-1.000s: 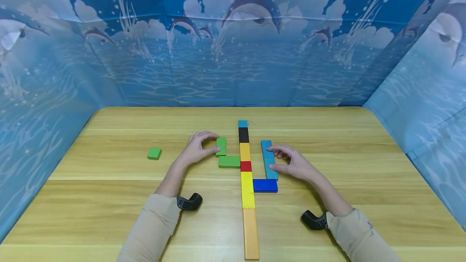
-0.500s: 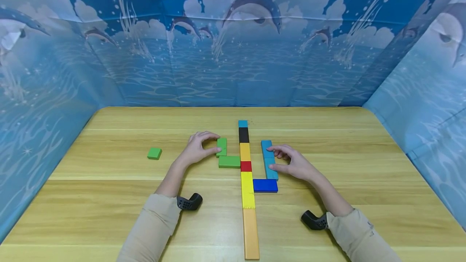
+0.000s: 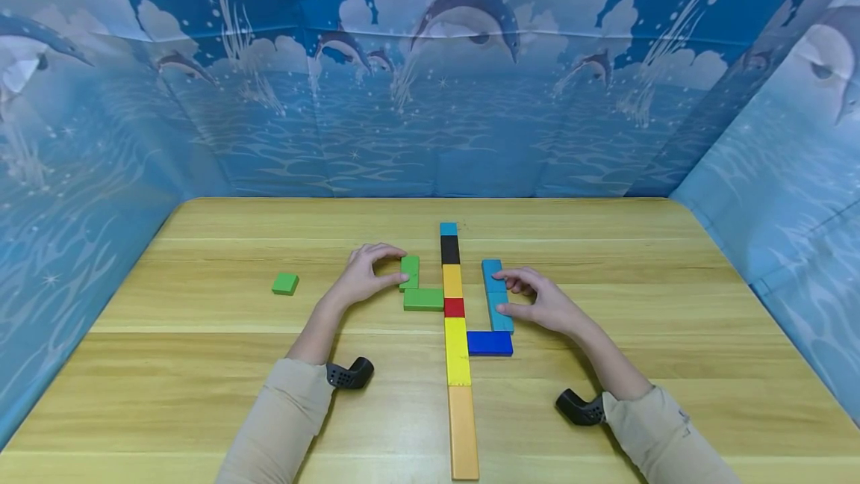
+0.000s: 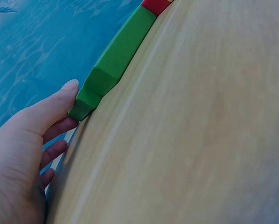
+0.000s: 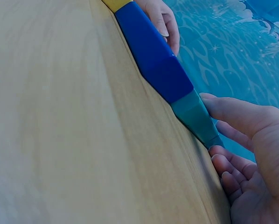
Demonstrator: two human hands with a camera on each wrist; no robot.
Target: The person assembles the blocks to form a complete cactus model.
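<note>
My left hand (image 3: 365,275) holds a green rectangular block (image 3: 410,272) by its left edge, thumb on the near part and forefinger at the far corner. That block's near end meets a crosswise green block (image 3: 423,299). Beside two light blue blocks, laid end to end, is my right hand (image 3: 539,299). Its thumb touches the nearer light blue block (image 3: 499,314), and its bent forefinger touches the farther light blue block (image 3: 493,275). A dark blue block (image 3: 490,343) lies crosswise at their near end. In the right wrist view the dark blue block (image 5: 149,53) partly hides the left hand.
Between the hands runs a line of blocks: light blue (image 3: 448,228), black (image 3: 449,249), orange (image 3: 452,281), red (image 3: 454,308), yellow (image 3: 457,351) and pale orange (image 3: 463,432). A small green block (image 3: 285,284) lies apart on the left of the wooden table (image 3: 168,364).
The green block under my left hand has slid slightly right and nearer, against the crosswise green block. My right hand and the light blue blocks look unmoved.
</note>
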